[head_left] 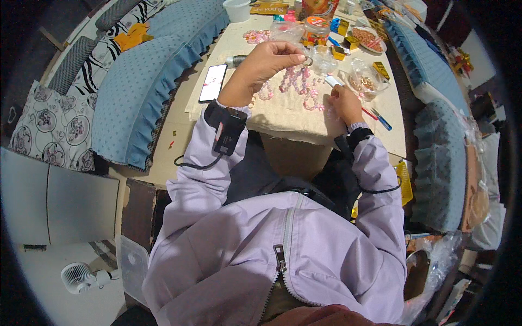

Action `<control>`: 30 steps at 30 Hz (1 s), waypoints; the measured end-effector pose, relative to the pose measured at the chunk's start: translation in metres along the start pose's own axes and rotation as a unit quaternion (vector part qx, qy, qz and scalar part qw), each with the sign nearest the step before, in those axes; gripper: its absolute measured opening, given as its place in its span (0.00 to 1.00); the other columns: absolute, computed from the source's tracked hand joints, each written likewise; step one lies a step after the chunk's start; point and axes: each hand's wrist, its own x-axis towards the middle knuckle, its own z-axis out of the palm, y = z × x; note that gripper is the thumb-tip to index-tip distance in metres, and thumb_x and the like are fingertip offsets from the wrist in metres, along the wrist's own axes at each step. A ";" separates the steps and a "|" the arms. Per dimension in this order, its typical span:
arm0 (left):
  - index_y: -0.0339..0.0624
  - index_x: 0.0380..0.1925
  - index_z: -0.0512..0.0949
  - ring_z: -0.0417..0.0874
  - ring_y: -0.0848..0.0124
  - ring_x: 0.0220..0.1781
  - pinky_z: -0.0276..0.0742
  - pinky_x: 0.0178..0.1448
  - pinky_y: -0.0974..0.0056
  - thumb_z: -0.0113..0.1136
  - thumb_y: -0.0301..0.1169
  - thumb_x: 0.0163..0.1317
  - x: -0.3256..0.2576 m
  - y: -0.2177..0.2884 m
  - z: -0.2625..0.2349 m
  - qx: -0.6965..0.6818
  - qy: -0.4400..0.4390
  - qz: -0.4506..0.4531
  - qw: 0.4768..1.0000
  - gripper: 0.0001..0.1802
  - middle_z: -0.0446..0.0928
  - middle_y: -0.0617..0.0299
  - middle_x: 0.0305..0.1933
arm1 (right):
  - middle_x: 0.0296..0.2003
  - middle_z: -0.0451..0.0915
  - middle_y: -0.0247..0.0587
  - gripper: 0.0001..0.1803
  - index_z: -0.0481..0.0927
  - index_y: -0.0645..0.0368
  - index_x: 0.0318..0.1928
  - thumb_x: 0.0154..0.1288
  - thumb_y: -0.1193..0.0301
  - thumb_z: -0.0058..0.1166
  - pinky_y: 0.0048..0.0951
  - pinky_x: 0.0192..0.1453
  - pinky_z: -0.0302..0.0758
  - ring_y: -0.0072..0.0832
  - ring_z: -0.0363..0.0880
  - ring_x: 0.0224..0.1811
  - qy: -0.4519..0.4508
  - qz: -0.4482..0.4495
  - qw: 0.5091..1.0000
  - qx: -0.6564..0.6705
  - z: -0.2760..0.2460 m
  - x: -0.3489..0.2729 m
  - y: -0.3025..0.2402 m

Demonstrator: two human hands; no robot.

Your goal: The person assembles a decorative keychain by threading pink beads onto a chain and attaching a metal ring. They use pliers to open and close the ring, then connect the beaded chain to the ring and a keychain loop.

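My left hand (270, 62) is raised over the cloth-covered table, thumb and finger pinching a small metal ring (308, 61). Pink and lilac bead strands (293, 81) hang below the ring, and looped lengths lie over the pale cloth. To their right, my right hand (346, 103) is closed around a small white flat-ended object (331, 81), whose kind I cannot make out. A phone (212, 83) with a lit screen lies left of my left wrist. Behind that wrist is a dark spool (236, 61).
Beyond my hands are clear bags of beads (363, 79), a lidded jar (317, 30), yellow boxes (338, 52), and a plate of beads (368, 39). Blue-handled pliers (383, 119) lie near the right edge. Blue-covered sofas (130, 92) flank the table. A white tub (237, 10) stands far left.
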 end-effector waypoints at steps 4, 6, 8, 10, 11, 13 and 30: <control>0.37 0.39 0.83 0.79 0.80 0.37 0.73 0.44 0.75 0.70 0.31 0.59 0.001 0.000 0.001 -0.004 -0.004 -0.003 1.000 0.11 0.82 0.66 0.36 | 0.34 0.82 0.43 0.10 0.80 0.55 0.35 0.57 0.64 0.60 0.41 0.40 0.76 0.44 0.82 0.37 -0.014 -0.004 1.000 -0.002 -0.003 -0.004 0.004; 0.37 0.39 0.83 0.79 0.80 0.37 0.73 0.44 0.76 0.69 0.31 0.59 0.001 0.000 0.002 -0.012 -0.008 -0.001 1.000 0.11 0.82 0.67 0.36 | 0.34 0.82 0.44 0.09 0.80 0.55 0.36 0.56 0.65 0.60 0.40 0.40 0.76 0.44 0.82 0.37 0.001 -0.032 0.999 0.004 -0.001 -0.006 0.005; 0.37 0.40 0.83 0.79 0.80 0.37 0.73 0.43 0.76 0.69 0.31 0.59 0.001 0.000 0.002 -0.011 -0.011 0.003 1.000 0.11 0.81 0.67 0.36 | 0.34 0.83 0.44 0.09 0.81 0.55 0.37 0.57 0.67 0.60 0.38 0.40 0.77 0.42 0.82 0.36 0.016 -0.034 0.999 0.026 0.001 -0.007 0.007; 0.36 0.40 0.82 0.79 0.80 0.37 0.74 0.43 0.76 0.68 0.31 0.60 0.001 0.001 0.002 0.000 -0.006 -0.003 1.000 0.12 0.81 0.66 0.36 | 0.34 0.83 0.45 0.09 0.81 0.57 0.38 0.57 0.70 0.60 0.35 0.38 0.76 0.38 0.83 0.35 0.031 -0.012 0.997 0.067 0.002 -0.009 0.007; 0.36 0.41 0.82 0.79 0.80 0.37 0.74 0.43 0.76 0.68 0.31 0.60 0.000 0.002 0.002 -0.004 -0.009 0.001 1.000 0.12 0.81 0.66 0.36 | 0.34 0.83 0.45 0.08 0.81 0.57 0.39 0.58 0.70 0.60 0.34 0.39 0.77 0.36 0.83 0.35 0.024 -0.004 0.993 0.112 -0.001 -0.006 0.009; 0.36 0.41 0.82 0.79 0.80 0.37 0.74 0.43 0.77 0.67 0.31 0.61 -0.003 0.004 0.002 -0.005 -0.002 -0.012 1.000 0.12 0.81 0.66 0.36 | 0.34 0.83 0.44 0.07 0.81 0.58 0.39 0.60 0.72 0.58 0.30 0.40 0.77 0.32 0.83 0.35 0.008 0.013 0.978 0.207 -0.013 0.001 0.010; 0.39 0.40 0.80 0.76 0.82 0.32 0.72 0.36 0.77 0.63 0.35 0.65 0.002 0.000 0.006 0.009 -0.009 -0.031 0.999 0.11 0.78 0.69 0.33 | 0.39 0.83 0.34 0.09 0.80 0.63 0.44 0.65 0.74 0.60 0.19 0.49 0.75 0.18 0.80 0.42 0.038 -0.005 0.885 0.463 -0.124 0.001 -0.040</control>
